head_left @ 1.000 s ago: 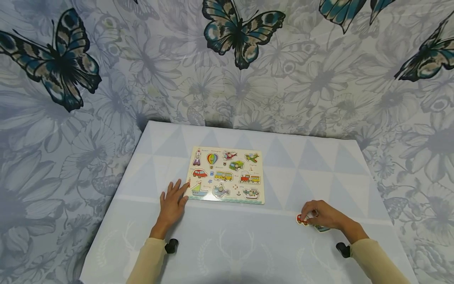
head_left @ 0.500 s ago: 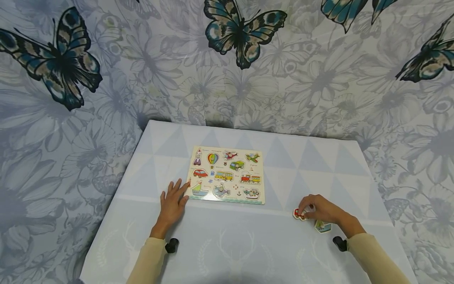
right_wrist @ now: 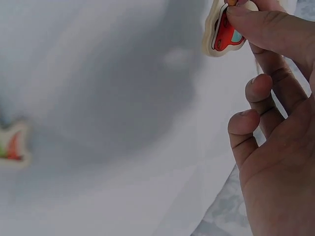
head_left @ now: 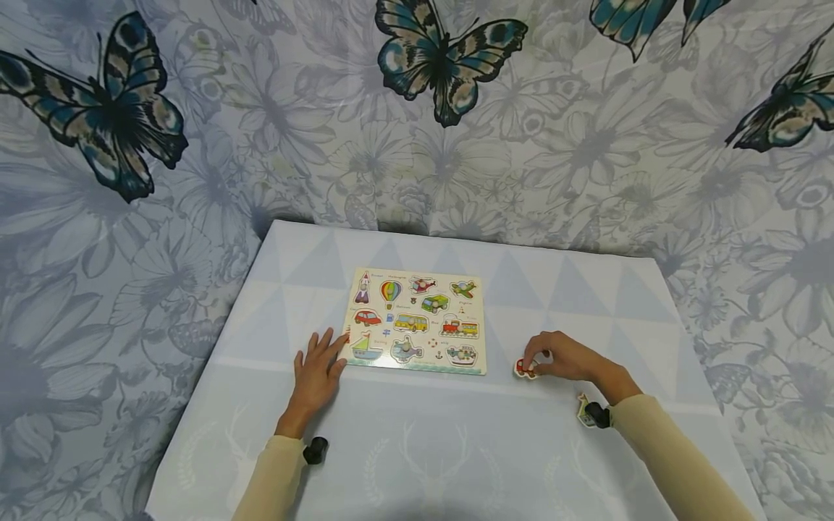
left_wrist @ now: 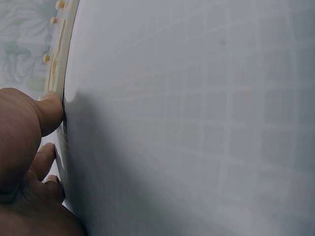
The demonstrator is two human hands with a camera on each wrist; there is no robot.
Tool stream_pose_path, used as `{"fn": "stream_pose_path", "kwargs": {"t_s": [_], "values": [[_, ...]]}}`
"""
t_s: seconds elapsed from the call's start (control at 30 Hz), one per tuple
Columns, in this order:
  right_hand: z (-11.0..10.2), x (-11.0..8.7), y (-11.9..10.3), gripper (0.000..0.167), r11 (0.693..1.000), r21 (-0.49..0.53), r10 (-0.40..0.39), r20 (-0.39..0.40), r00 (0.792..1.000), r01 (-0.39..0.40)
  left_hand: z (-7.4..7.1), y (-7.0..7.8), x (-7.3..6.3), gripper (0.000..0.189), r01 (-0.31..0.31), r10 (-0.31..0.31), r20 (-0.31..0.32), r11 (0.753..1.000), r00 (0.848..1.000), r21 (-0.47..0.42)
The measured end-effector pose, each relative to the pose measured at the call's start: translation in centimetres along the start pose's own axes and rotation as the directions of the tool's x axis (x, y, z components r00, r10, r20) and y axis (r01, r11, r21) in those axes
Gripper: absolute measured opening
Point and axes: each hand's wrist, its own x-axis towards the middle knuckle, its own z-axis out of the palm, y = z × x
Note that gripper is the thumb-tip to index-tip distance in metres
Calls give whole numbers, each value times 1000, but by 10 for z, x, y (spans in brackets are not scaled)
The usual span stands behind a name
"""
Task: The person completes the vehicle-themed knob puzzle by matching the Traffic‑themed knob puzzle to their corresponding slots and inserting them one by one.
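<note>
A flat puzzle board [head_left: 417,369] printed with vehicles lies at the middle of the table. My left hand [head_left: 315,380] rests beside it with fingers spread, the index fingertip at the board's left edge. In the left wrist view, the thumb [left_wrist: 51,110] is at the side of the board [left_wrist: 61,59]. My right hand [head_left: 567,358] pinches a red car puzzle piece [head_left: 523,370] between thumb and fingertips, to the right of the board. The right wrist view shows the piece [right_wrist: 227,37] tilted, its other fingers loosely bent and apart from it.
Another puzzle piece [head_left: 583,411] lies on the table under my right wrist, partly hidden by the black wrist camera [head_left: 597,414]. Small round knobs [left_wrist: 47,58] stand up from the board. A butterfly-patterned wall [head_left: 573,181] rises behind the table's far edge.
My right hand has moved left and away from me, carrying the red car puzzle piece toward the board. The other loose piece has stayed behind. My left hand has not moved.
</note>
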Motion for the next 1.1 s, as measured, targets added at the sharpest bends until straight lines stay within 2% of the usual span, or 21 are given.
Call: {"fn": "stream_pose_path", "kwargs": {"t_s": [0.2, 0.5, 0.8, 1.1], "values": [[-9, 34, -14, 20, 1000, -7, -21, 32, 999, 21, -1, 0, 0, 50, 3, -3, 4, 1000, 1000, -2], [-18, 71, -27, 20, 995, -22, -95, 38, 995, 96, -1, -1, 0, 50, 4, -4, 6, 1000, 1000, 4], [-16, 109, -41, 20, 992, -24, -120, 55, 991, 121, 0, -3, 0, 50, -3, 3, -4, 1000, 1000, 2], [-12, 139, -54, 20, 989, -17, -145, 66, 987, 146, 1, -2, -1, 50, -2, 2, -13, 1000, 1000, 5]]}}
